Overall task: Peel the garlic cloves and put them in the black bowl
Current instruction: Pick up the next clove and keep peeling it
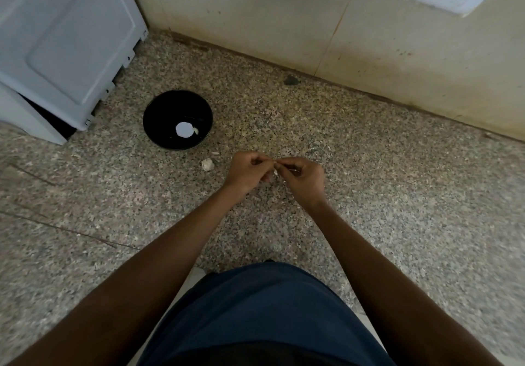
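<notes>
Standing at far left, a pale appliance (65, 42), backing onto the wall and leaving the speckled stone counter (397, 195) free for working. Sitting just right of it, the black bowl (159, 110), probably parked within easy reach of the hands so that finished cloves can be dropped in with a short move; showing inside, 1 small peeled clove (196, 131) beside a round white patch, possibly a reflection. Lying between bowl and hands, a pale garlic piece (207, 164), skin apparently intact, seemingly waiting its turn, and near it a smaller scrap (216, 153), likely shed peel. Hovering low over the counter, the left hand (247, 174), fingers curled and gripping the garlic clove (275, 172) to steady it. Meeting it from the right, the right hand (304, 178), fingertips pinching at the clove's top, probably tugging papery skin away. Peeking out between the 2 hands, only a sliver of white; impossible to tell how much skin is left. Judging by the bowl, sitting at an early stage of the task.
</notes>
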